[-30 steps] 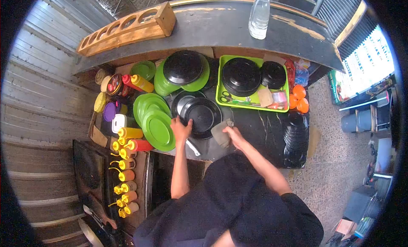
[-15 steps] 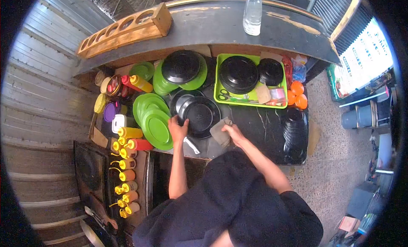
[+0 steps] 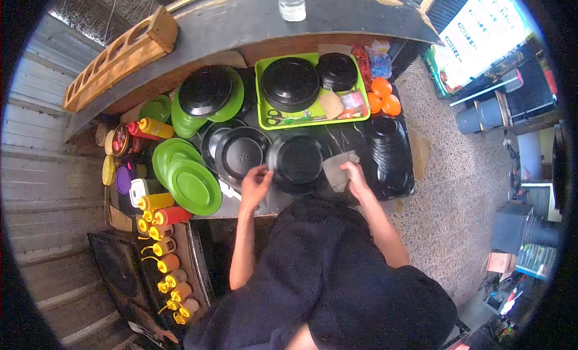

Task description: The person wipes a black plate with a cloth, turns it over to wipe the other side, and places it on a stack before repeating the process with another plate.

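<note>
My left hand [image 3: 257, 186] has its fingers bent at the left rim of a slightly blurred black plate [image 3: 298, 162], gripping its edge. On the other side, my right hand [image 3: 357, 180] is closed around a folded grey cloth [image 3: 336, 170], just off the plate's right rim. To the left of my left hand lies another black plate [image 3: 242, 152], partly over more black plates. Green plates [image 3: 194, 187] overlap further left. A white-handled object [image 3: 229, 191] shows partly beside my left wrist.
Behind the plates is a lime-green tray [image 3: 313, 122] with black dishes and scissors. Stacked black bowls [image 3: 386, 154] stand at the right, below orange cups [image 3: 383, 97]. Sauce bottles [image 3: 162, 246] line the left. A water bottle [image 3: 292, 3] tops the raised shelf [image 3: 241, 31].
The view has swung to the right. A black plate now sits right of the stacked ones, between my hands. My right hand, with the cloth, has moved right along the counter.
</note>
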The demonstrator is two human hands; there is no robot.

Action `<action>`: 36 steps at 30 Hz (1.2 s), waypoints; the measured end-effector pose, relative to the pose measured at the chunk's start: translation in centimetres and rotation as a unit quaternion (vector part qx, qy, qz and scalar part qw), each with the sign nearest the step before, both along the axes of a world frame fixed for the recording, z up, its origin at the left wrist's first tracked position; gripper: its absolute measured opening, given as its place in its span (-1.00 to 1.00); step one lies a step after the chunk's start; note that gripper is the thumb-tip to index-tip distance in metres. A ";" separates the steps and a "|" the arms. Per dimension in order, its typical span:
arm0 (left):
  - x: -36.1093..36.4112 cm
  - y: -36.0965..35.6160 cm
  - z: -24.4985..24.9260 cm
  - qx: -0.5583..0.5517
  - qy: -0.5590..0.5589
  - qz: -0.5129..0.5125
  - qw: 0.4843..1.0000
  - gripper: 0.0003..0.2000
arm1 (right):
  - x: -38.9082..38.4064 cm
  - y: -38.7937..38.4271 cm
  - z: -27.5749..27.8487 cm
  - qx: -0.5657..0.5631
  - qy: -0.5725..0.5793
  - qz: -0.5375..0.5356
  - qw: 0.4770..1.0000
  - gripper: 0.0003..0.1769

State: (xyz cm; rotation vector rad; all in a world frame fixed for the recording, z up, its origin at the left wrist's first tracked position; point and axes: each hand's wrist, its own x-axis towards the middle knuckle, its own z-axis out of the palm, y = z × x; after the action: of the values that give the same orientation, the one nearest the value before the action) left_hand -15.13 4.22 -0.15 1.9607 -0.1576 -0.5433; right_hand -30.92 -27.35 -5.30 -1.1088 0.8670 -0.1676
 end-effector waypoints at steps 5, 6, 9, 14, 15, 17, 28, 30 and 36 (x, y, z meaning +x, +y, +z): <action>-1.4 -4.5 -2.5 0.016 0.009 -0.106 0.994 -0.49 | -5.0 -2.3 -1.2 -0.096 0.067 -0.059 0.991 -0.58; -1.5 -5.4 -2.8 0.015 0.037 -0.124 0.991 -0.48 | -5.4 -2.9 -1.3 -0.057 0.093 -0.061 0.992 -0.69; -1.9 -7.0 -3.7 0.019 0.044 -0.178 0.983 -0.46 | -6.2 -3.4 -1.1 -0.084 0.121 -0.085 0.985 -0.66; -2.8 -7.6 -6.3 0.039 -0.005 -0.178 0.983 -0.47 | -5.7 -2.4 1.9 -0.186 0.147 -0.086 0.968 -0.50; -2.8 -7.4 -6.6 0.039 -0.005 -0.179 0.983 -0.47 | -5.5 -2.3 2.1 -0.186 0.150 -0.091 0.967 -0.51; -2.8 -6.9 -7.2 0.016 -0.009 -0.148 0.989 -0.46 | -5.4 -3.1 1.8 -0.210 0.156 -0.078 0.962 -0.54; -2.7 -7.1 -5.0 0.102 -0.324 -0.358 0.870 0.22 | -1.7 -2.7 1.8 -0.559 0.097 0.081 0.819 -0.51; -3.5 -7.9 -6.0 0.115 -0.321 -0.351 0.872 0.24 | -1.2 -2.2 1.1 -0.581 0.125 0.126 0.794 -0.41; -3.4 -7.9 -6.5 0.118 -0.330 -0.339 0.873 0.28 | 2.5 -2.4 2.0 -0.618 0.161 0.132 0.758 -0.40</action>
State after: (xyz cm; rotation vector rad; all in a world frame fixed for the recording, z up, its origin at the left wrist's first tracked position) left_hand -18.54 -3.72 -6.61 2.2448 -1.3030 -0.3056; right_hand -28.43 -29.77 -3.27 -2.5621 0.8621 -0.3408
